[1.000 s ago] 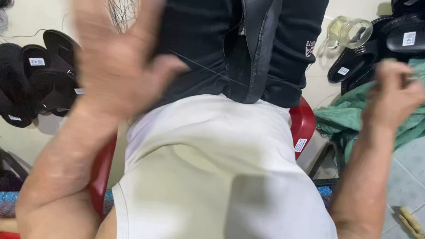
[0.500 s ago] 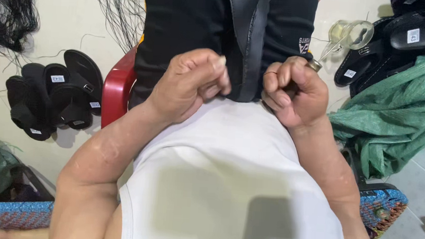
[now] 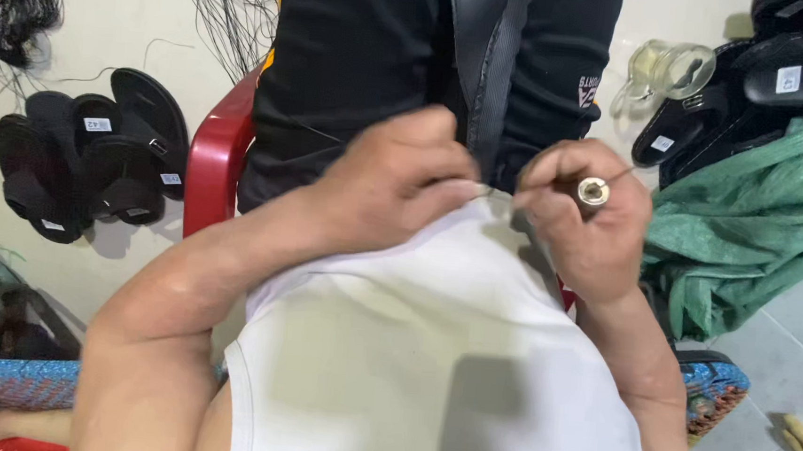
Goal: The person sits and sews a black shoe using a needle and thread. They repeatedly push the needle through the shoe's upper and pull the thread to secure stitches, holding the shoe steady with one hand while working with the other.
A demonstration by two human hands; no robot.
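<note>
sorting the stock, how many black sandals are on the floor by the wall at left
About 4 black sandals show, overlapping in a pile on the floor left of the red chair. More dark footwear lies top right; some may be hidden.

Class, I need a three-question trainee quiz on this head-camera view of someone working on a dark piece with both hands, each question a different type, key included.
1. True or false: the left hand and right hand are close together over the dark strap piece.
2. Which hand shows a round metal thimble-like ring? A left, B right.
3. Fill in: the chair behind the work is coloured ____.

Key: 1 true. 2 B. 3 red. Black sandals lie by the wall on the left, and a green cloth lies on the right.
</note>
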